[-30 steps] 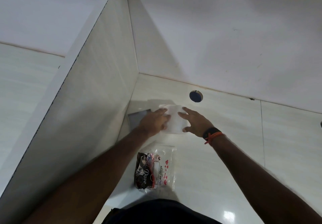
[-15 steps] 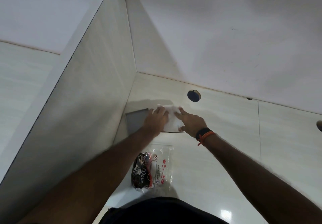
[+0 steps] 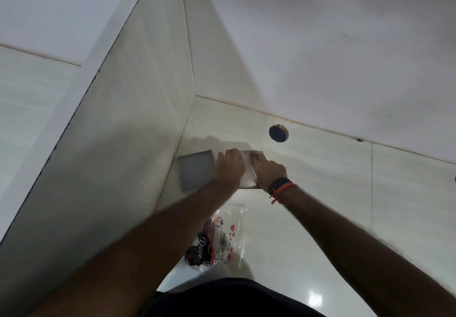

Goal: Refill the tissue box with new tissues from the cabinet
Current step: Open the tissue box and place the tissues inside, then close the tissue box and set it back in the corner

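Two hands on the job: my left hand (image 3: 230,168) and right hand (image 3: 267,172) both lie flat on the white tissue stack (image 3: 248,171), fingers together and extended, pressing down rather than pinching. A second ago the hands were spread wider, with the tissues bulging up between them; now the hands sit close side by side and the stack looks flatter, its straight white rim showing at the far and near edges. My reading: the tissues are seated in the tissue box (image 3: 256,150) and are being tamped level. I cannot tell how deep they sit, since my hands cover most of the opening. The grey square lid (image 3: 196,170) lies on the white counter (image 3: 320,193) just to the left of the box, touching or nearly touching my left hand, close to the side wall (image 3: 123,144). The emptied plastic wrapper (image 3: 219,237) lies nearer me, apart from the box. A round hole (image 3: 278,133) in the counter sits beyond the box, near the back wall. Judgement: filling is nearly done; what remains is fitting the lid. Risk: loose sheets springing up once pressure is removed.
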